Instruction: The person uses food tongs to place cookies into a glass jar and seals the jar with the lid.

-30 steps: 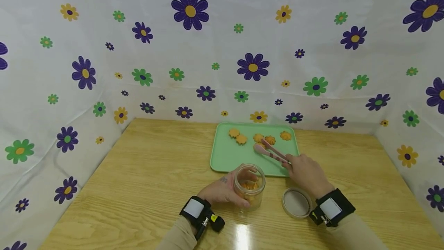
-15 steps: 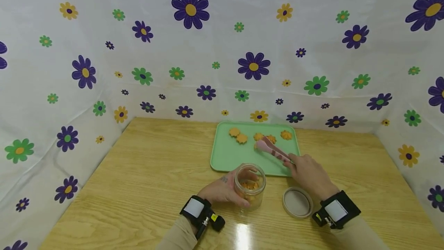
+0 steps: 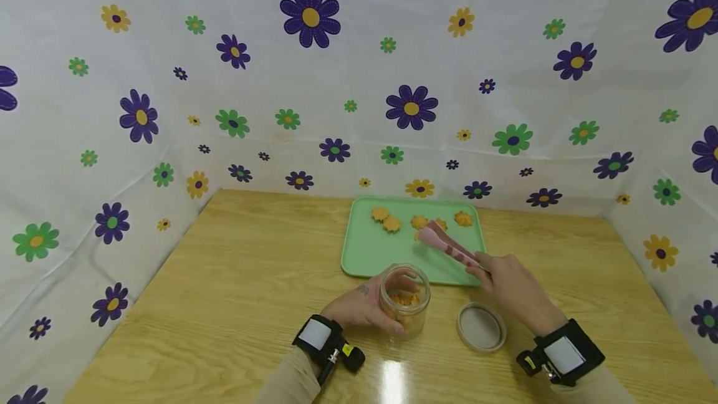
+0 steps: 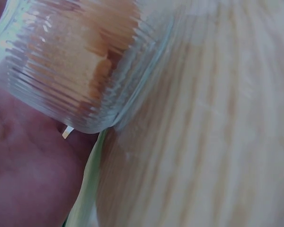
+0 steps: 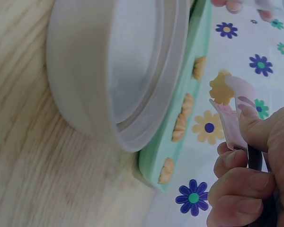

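My left hand (image 3: pixel 367 309) grips a clear glass jar (image 3: pixel 412 323) standing on the table, with several cookies (image 3: pixel 405 298) inside. In the left wrist view, the ribbed jar wall (image 4: pixel 61 71) lies against the palm. My right hand (image 3: pixel 513 285) holds pink tongs (image 3: pixel 449 248) over the tray. A cookie (image 5: pixel 221 87) is pinched between the tong tips in the right wrist view, apart from the tray; in the head view the tongs mostly hide it. Several other flower-shaped cookies (image 3: pixel 391 224) lie on the light green tray (image 3: pixel 370 260).
A round pale lid (image 3: pixel 481 327) rests on the wooden table (image 3: pixel 252 279), right of the jar and below my right forearm. Behind the table hangs a white cloth (image 3: pixel 348 67) with printed flowers, which also runs along both sides.
The tongs' arms have come together on a cookie and lifted it. My right hand has drawn a little to the right and nearer the person. The left hand and jar stay put.
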Available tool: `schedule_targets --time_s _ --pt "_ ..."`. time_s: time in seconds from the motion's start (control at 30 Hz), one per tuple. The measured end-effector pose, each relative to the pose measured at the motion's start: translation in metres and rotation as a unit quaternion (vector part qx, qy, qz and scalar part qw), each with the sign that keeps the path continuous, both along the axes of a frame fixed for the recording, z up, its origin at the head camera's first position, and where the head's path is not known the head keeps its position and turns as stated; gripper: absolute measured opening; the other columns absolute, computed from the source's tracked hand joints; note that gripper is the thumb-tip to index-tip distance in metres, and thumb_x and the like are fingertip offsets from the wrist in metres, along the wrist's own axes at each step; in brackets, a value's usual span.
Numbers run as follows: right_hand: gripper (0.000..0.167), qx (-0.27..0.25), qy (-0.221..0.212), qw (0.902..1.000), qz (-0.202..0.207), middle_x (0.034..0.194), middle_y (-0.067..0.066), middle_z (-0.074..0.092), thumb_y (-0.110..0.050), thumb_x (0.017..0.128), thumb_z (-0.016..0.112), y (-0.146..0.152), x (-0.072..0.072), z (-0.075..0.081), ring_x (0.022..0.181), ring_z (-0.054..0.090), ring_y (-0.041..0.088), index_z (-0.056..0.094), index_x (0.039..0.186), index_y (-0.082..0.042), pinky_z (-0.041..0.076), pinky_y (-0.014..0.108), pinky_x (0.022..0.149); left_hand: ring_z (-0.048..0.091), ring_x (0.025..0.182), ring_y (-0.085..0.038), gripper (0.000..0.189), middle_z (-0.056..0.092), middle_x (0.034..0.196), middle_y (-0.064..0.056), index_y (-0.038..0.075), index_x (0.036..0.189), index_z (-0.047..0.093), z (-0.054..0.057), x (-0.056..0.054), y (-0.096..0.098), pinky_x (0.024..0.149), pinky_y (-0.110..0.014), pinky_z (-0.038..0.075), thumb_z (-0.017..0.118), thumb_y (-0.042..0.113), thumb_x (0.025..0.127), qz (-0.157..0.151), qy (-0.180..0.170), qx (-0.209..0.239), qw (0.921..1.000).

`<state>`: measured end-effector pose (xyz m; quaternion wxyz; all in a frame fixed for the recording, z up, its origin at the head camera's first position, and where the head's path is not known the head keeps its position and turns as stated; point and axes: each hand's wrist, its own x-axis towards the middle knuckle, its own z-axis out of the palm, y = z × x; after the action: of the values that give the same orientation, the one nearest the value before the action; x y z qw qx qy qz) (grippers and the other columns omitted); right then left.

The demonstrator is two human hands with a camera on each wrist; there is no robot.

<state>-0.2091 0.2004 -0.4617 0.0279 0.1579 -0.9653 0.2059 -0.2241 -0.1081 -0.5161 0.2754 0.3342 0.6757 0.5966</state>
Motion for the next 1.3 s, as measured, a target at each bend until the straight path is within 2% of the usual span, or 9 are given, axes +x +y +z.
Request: schedule_targets --time_s 0.13,0.27,0.47,0.9,1.3 --pt "0.045 0.000 0.002 1.0000 0.004 0.060 -0.004 0.040 -0.027 0.103 0.062 0.000 0.005 0.006 0.050 0.036 0.006 0.063 0.133 0.007 0.027 0.020 0.045 0.049 0.135 -0.014 0.090 0.053 0.144 -0.002 0.031 0.150 0.039 0.002 -0.001 -0.001 0.113 -0.029 0.041 0.087 0.004 0.079 0.001 -0.001 0.002 1.0000" --pt "0.042 -0.010 0.004 0.9999 0.011 0.060 -0.006 0.039 -0.024 0.102 0.063 0.002 0.012 0.011 0.050 0.034 0.005 0.065 0.131 0.007 0.026 0.020 0.046 0.048 0.136 -0.016 0.090 0.052 0.145 -0.005 0.027 0.151 0.039 0.002 -0.001 -0.001 0.113 -0.030 0.041 0.086 0.002 0.079 -0.003 -0.005 0.007 1.0000" --pt "0.040 -0.018 -0.002 0.9998 0.013 0.060 -0.007 0.040 -0.023 0.103 0.063 0.004 0.020 0.016 0.049 0.032 0.003 0.065 0.130 0.006 0.025 0.019 0.045 0.048 0.136 -0.015 0.088 0.052 0.145 -0.004 0.028 0.150 0.040 -0.001 0.000 0.001 0.113 -0.029 0.040 0.086 0.003 0.079 -0.001 -0.007 -0.003 1.0000" --pt "0.046 -0.040 0.019 0.9990 0.007 0.058 -0.010 0.033 -0.026 0.103 0.063 0.008 0.038 0.025 0.048 0.026 0.000 0.063 0.132 0.009 0.024 0.019 0.045 0.049 0.135 -0.013 0.090 0.053 0.144 -0.001 0.030 0.150 0.040 -0.001 -0.002 0.001 0.112 -0.029 0.042 0.087 0.004 0.079 -0.005 -0.001 -0.001 1.0000" --pt "0.044 -0.067 0.054 0.9960 0.026 0.058 -0.013 0.032 -0.024 0.100 0.066 0.008 0.059 0.037 0.049 0.023 -0.003 0.065 0.130 0.008 0.025 0.018 0.045 0.049 0.135 -0.012 0.091 0.054 0.143 0.001 0.031 0.150 0.039 -0.002 -0.002 0.002 0.113 -0.029 0.042 0.087 0.001 0.078 -0.002 -0.002 -0.003 1.0000"
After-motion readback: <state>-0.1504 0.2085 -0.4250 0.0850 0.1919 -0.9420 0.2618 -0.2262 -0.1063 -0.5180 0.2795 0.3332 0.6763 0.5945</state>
